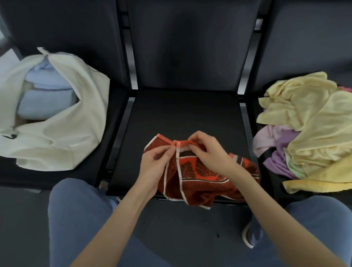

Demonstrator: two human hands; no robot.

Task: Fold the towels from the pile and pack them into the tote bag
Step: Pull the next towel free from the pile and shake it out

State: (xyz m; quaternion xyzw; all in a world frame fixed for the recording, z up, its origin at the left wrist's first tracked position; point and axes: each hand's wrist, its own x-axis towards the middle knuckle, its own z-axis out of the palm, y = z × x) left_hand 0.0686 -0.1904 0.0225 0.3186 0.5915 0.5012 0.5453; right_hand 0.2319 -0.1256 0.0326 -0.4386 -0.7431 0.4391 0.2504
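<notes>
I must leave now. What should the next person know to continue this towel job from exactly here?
Left hand and right hand: both pinch the top edge of the red patterned towel on the middle seat; it is not yet folded.
Tote bag: left seat, already holds folded light blue towels.
Pile: right seat, yellow and purple towels left to fold and pack.

Dim soft light, slight blur, edge distortion

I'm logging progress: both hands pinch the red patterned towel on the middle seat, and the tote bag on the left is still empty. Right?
Not quite. The tote bag already holds folded light blue towels, as the head view shows. Otherwise right: left hand and right hand pinch the red patterned towel.
</notes>
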